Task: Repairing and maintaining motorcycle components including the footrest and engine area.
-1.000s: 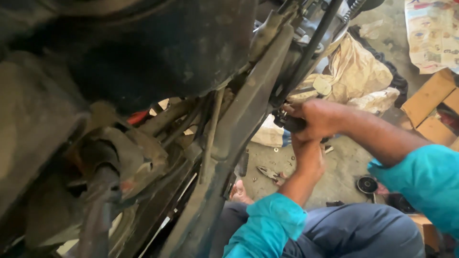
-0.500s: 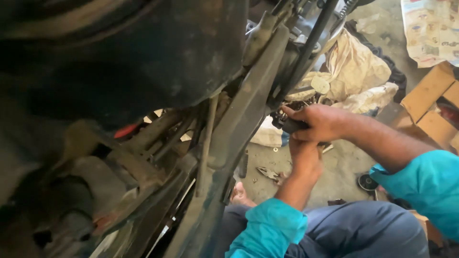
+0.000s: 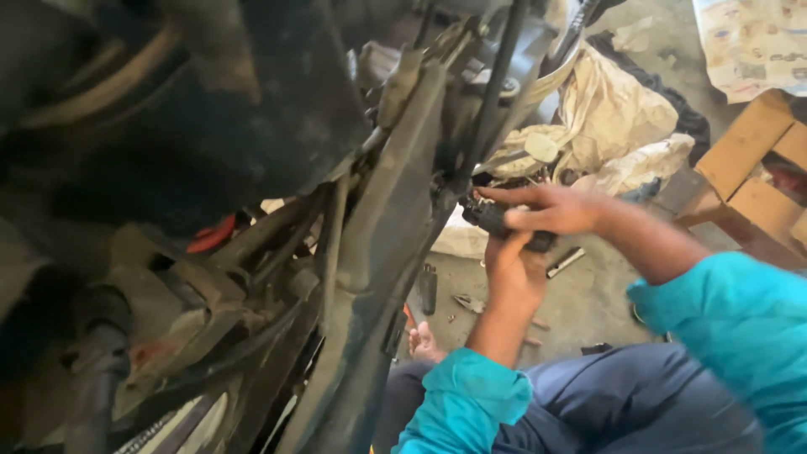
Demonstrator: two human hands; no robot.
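Hands, right (image 3: 559, 210) above left (image 3: 514, 273), grip pinching black part (image 3: 496, 220) between them.

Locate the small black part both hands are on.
In the head view, right of centre: the black part sits against the dark frame bar, held between the right hand above and left hand below, in front of the crumpled cloth.

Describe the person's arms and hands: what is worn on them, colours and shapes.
Both arms wear loose teal sleeves, pushed up so the forearms are bare. The left sleeve bunches in soft folds near the elbow; the right sleeve is wider and fills the lower right corner. The left hand and right hand are bare: no gloves, and no rings, watch or bands that show.
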